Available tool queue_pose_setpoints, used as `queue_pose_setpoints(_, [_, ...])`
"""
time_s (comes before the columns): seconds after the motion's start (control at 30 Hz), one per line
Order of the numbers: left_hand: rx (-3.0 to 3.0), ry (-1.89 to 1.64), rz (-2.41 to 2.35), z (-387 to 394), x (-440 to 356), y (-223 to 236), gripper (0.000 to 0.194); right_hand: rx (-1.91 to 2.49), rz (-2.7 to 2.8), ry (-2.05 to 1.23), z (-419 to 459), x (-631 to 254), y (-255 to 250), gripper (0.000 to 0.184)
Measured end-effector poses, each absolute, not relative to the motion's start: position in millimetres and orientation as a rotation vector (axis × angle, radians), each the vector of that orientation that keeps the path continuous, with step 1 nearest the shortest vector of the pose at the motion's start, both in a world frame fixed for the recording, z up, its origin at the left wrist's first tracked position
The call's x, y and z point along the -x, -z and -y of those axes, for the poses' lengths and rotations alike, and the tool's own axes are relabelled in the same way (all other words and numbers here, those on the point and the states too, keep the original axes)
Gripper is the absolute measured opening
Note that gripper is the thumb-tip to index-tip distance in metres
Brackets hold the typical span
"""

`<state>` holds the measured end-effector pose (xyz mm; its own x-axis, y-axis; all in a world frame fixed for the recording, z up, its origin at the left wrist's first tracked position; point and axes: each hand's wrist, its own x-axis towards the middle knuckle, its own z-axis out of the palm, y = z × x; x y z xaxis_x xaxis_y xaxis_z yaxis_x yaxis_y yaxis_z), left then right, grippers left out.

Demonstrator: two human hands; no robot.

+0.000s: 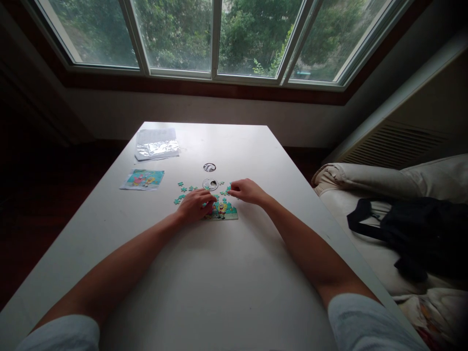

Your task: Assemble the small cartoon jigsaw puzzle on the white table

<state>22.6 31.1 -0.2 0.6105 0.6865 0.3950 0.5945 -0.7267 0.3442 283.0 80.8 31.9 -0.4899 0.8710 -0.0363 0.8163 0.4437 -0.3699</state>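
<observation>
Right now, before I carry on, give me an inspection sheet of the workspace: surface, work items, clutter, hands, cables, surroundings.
Surface: white table.
Work items: partly joined cartoon puzzle; loose pieces beyond it, to left and right.
Clutter: picture sheet and shiny plastic packet on the left; two round items beyond the puzzle, too small to identify.
Hands: left hand over the puzzle's left part; right hand beside loose pieces; whether either grips one is unclear.
Cables: nothing seen.
Surroundings: window ahead; pale cushioned seat on the right, dark cloth item on it.
</observation>
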Motion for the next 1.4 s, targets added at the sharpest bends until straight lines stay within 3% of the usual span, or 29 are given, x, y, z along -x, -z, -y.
queue_pose_setpoints(0.23, [-2.430,-1.038,-1.522,-43,-10,1,0.022,1.372,2.325,-0.370,-91,-287,-5,0.008])
queue_pose_setpoints(0.43, [-2.346,-0.927,-1.802,-53,4,5,0.018,1.165,2.299,-0.281,-89,-279,10,0.007])
queue_pose_setpoints(0.97, [-2.215,-0.907,-1.912,-80,42,2,0.026,1.089,2.249,-0.195,-93,-281,18,0.010])
queue_pose_setpoints(1.4, [-2.259,-0.810,-1.664,-98,78,10,0.033,1.104,2.185,-0.267,-94,-283,16,0.010])
